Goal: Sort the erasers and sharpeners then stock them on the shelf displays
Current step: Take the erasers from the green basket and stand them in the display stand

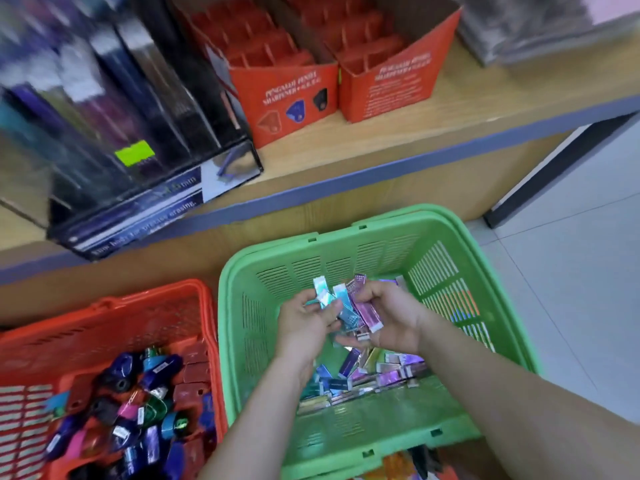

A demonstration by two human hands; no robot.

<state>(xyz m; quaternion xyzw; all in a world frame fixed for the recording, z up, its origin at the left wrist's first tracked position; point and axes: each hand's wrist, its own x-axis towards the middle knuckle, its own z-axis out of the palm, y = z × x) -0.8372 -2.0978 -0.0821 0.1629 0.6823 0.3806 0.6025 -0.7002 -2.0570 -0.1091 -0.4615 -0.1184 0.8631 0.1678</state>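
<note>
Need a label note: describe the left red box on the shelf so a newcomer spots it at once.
Start at the wooden shelf above the green basket. Two red cardboard boxes stand side by side on it, right of the black display. The left box shows three sharpener pictures on its front; the right box shows only text.

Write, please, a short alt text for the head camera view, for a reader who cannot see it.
The left hand and the right hand hold a bunch of shiny wrapped erasers over a green basket that contains more of them. On its left, a red basket holds sharpeners, and two red display boxes stand on the wooden shelf behind.
</note>
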